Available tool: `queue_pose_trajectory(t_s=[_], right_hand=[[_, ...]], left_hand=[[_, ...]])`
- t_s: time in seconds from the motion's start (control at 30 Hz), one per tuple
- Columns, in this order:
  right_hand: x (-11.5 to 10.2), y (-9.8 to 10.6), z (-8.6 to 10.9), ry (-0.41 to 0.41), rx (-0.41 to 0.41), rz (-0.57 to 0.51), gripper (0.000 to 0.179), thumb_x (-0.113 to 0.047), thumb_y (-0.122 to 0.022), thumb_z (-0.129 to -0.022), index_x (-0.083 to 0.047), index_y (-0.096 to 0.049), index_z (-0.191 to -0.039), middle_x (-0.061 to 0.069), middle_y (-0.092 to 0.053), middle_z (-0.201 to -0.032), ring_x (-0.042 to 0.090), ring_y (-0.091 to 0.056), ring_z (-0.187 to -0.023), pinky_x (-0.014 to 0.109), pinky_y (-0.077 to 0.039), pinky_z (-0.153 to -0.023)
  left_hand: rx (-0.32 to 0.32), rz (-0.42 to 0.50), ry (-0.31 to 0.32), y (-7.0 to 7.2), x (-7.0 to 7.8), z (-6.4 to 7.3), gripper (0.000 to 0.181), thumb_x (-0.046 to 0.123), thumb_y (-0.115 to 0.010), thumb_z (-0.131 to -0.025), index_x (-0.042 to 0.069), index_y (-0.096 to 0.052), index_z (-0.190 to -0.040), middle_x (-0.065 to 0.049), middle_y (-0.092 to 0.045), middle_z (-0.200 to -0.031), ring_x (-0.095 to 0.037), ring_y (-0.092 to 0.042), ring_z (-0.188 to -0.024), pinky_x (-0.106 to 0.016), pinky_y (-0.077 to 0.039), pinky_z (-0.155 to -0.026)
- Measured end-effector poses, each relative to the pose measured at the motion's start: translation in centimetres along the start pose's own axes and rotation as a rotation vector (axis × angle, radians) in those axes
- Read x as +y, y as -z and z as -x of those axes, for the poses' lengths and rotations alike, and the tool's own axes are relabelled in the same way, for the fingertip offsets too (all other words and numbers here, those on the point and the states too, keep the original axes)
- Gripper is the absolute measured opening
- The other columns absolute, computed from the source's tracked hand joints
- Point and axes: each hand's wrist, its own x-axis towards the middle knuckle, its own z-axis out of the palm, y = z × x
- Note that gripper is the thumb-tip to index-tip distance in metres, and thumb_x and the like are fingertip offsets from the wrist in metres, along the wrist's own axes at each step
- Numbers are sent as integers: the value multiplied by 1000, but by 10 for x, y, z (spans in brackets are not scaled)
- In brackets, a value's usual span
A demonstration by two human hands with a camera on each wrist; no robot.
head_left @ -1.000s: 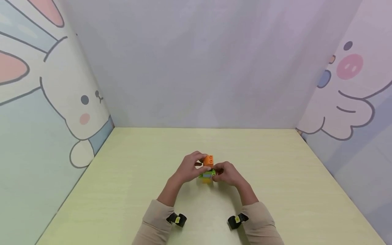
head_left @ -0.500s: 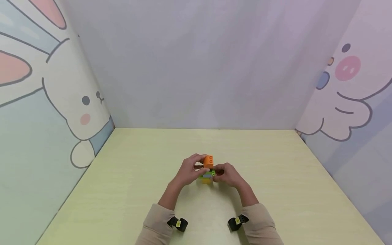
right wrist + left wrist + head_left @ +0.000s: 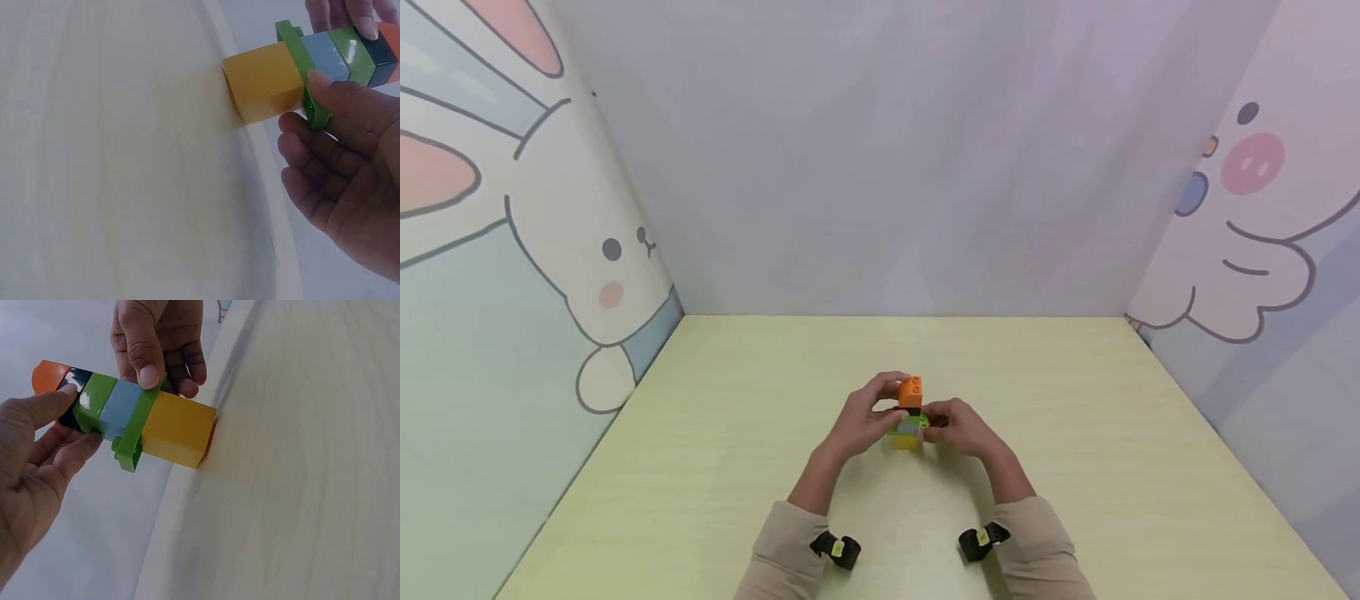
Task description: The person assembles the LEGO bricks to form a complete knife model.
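A stack of toy building bricks stands upright on the table between both hands. An orange brick [image 3: 911, 391] tops it. Below come a dark brick [image 3: 75, 380], a green brick [image 3: 95, 400], a grey-blue brick [image 3: 119, 406], a wider green plate [image 3: 300, 59] and a yellow brick [image 3: 265, 81]; a thin orange edge shows at the base. My left hand [image 3: 863, 418] grips the upper bricks, its thumb on the dark one and fingers on the far side. Pinched between thumb and index finger of my right hand [image 3: 961, 427] is the green plate's end; its other fingers curl loosely.
The pale wooden table [image 3: 760, 383] spreads around the stack. A grey wall [image 3: 880, 167] rises behind it, with cartoon-printed panels at left [image 3: 550, 208] and right [image 3: 1255, 208]. Each sleeve carries a black wrist strap.
The left thumb has shifted slightly left, so more of the dark brick shows. The right hand stays nearly still at the green plate.
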Motion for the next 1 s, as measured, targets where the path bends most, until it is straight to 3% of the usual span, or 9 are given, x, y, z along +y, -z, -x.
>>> queue_pose_trajectory(t_s=[0.23, 0.6, 1.0], right_hand=[[-4, -2, -1, -24, 24, 19, 36, -9, -62, -88, 6, -58, -121, 3, -61, -86, 16, -48, -69, 29, -41, -59], [-2, -7, -3, -31, 92, 43, 41, -13, -59, -92, 7, -52, -127, 17, -60, -116, 20, -58, -93, 38, -49, -77], [-6, -13, -8, 13, 189, 32, 45, -8, -60, -91, 8, -47, -130, 21, -58, -118, 25, -61, -93, 38, -51, -78]], left_hand=[[62, -43, -23, 2, 21, -3, 47, -6, -58, -88, -4, -45, -133, -18, -52, -126, -31, -54, -109, -28, -48, -83], [87, 55, 10, 1, 8, -7, 53, -10, -58, -87, -1, -41, -137, -20, -50, -126, -33, -52, -113, -31, -46, -87], [130, 70, 98, 1, 1, -12, 50, -11, -55, -87, -3, -41, -134, -20, -47, -132, -32, -50, -117, -32, -44, -90]])
